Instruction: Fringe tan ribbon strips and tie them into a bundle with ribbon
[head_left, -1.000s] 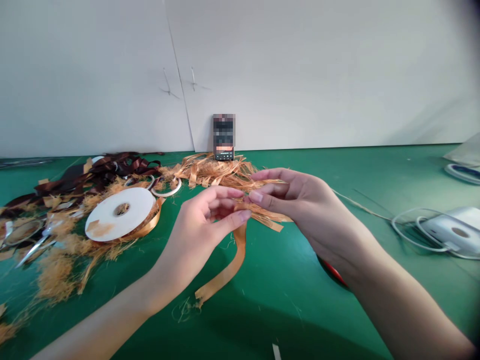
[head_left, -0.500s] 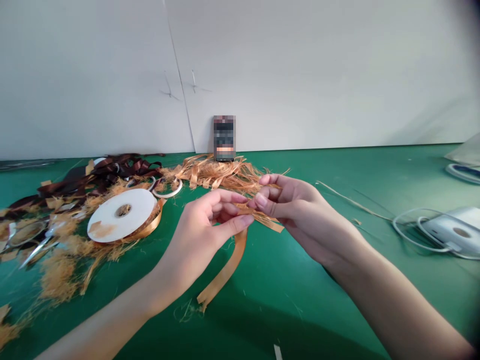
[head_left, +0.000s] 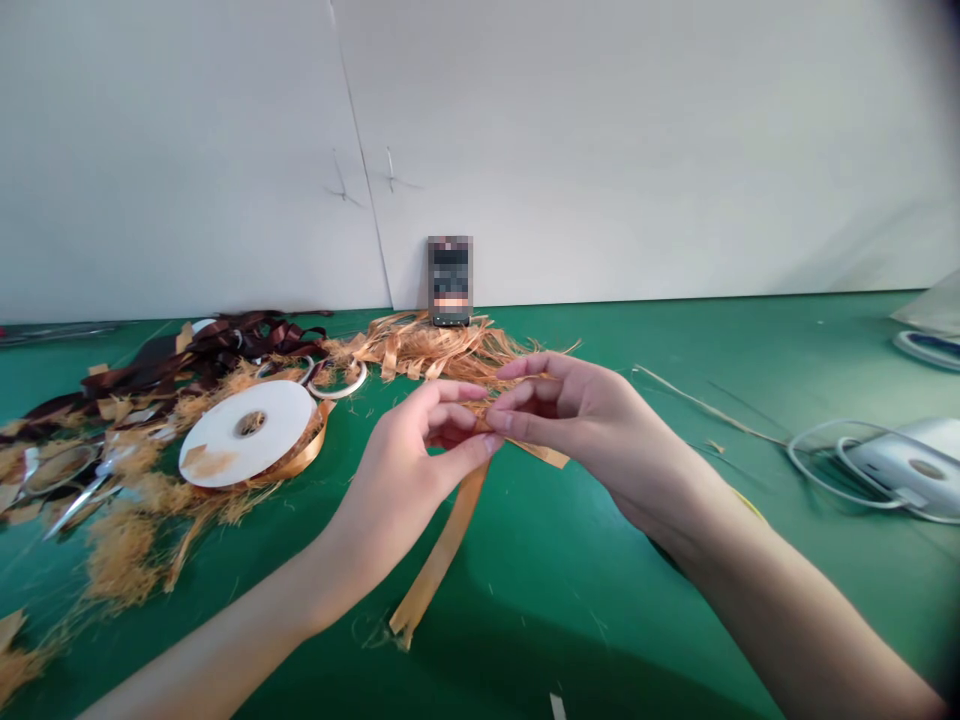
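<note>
My left hand (head_left: 420,450) and my right hand (head_left: 577,415) meet above the green mat, and the fingertips of both pinch a golden-orange satin ribbon (head_left: 440,555). Its long tail hangs down past my left hand to the mat, ending in a frayed tip. A short end pokes out to the right under my right hand. Behind my left hand lies a white ribbon spool (head_left: 247,432) on its side, with golden ribbon trailing from it. The part held between my fingers is mostly hidden.
A heap of frayed golden ribbon (head_left: 427,350) lies at the wall, below a blurred upright phone (head_left: 450,280). On the left are dark brown ribbon (head_left: 217,350) and scissors (head_left: 75,505). A white corded device (head_left: 907,468) sits at right.
My hands have drawn closer and now cover more of the ribbon between them. The short end at right looks shorter, and the hanging tail has swung slightly left.
</note>
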